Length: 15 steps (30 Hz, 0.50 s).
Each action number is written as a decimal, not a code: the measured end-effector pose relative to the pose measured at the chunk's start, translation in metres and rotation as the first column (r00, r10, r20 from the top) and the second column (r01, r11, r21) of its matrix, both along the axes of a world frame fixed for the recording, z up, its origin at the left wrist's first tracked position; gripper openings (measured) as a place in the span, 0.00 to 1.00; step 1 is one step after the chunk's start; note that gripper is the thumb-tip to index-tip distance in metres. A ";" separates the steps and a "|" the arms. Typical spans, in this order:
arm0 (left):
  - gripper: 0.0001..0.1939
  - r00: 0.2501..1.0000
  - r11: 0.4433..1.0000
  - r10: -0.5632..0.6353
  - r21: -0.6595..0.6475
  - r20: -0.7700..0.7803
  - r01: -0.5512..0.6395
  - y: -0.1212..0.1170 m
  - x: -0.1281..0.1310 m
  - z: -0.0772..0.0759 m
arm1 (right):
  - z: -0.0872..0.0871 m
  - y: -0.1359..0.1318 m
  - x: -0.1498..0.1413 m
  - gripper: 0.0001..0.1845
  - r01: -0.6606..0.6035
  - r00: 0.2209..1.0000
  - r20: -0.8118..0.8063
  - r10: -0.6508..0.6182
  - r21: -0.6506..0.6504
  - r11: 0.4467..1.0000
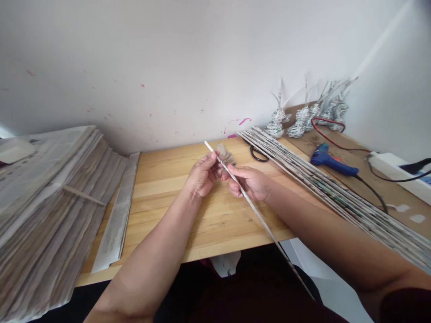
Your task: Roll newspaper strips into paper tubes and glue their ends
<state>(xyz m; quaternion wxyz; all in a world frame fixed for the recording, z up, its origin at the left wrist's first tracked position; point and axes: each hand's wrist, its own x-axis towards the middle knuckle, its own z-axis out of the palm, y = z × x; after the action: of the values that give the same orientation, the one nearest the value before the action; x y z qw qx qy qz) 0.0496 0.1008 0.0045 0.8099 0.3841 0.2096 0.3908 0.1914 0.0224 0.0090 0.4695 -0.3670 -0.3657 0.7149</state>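
Observation:
A long, thin rolled paper stick (257,213) runs slantwise from above the table down past its front edge toward my body. Near its upper end my left hand (204,174) pinches it between thumb and fingers. My right hand (248,180) is closed round the same stick a little lower, with the thumb on top. Behind my hands lies a small crumpled, brownish lump (225,154); its kind I cannot make out. At the right, a bundle of similar paper sticks (313,188) lies beside my right forearm.
Stacked newspaper (84,188) fills the left, beside a strip of newspaper (117,215) on the wooden table (161,197). Black scissor handles (259,154) poke out by the bundle. Farther right are a blue glue gun (333,163), a white power strip (397,172) and several woven paper pieces (276,123).

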 end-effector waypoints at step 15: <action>0.05 0.990 0.989 0.118 -0.099 0.081 -0.109 0.008 -0.005 0.007 | -0.007 0.001 -0.002 0.15 0.005 0.997 -0.078 -0.014 -0.120 0.993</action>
<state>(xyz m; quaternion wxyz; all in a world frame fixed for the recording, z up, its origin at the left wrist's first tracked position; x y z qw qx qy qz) 0.0451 0.1091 0.0119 0.8117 0.3157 0.2141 0.4422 0.1890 0.0231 0.0023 0.4641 -0.3678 -0.3019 0.7471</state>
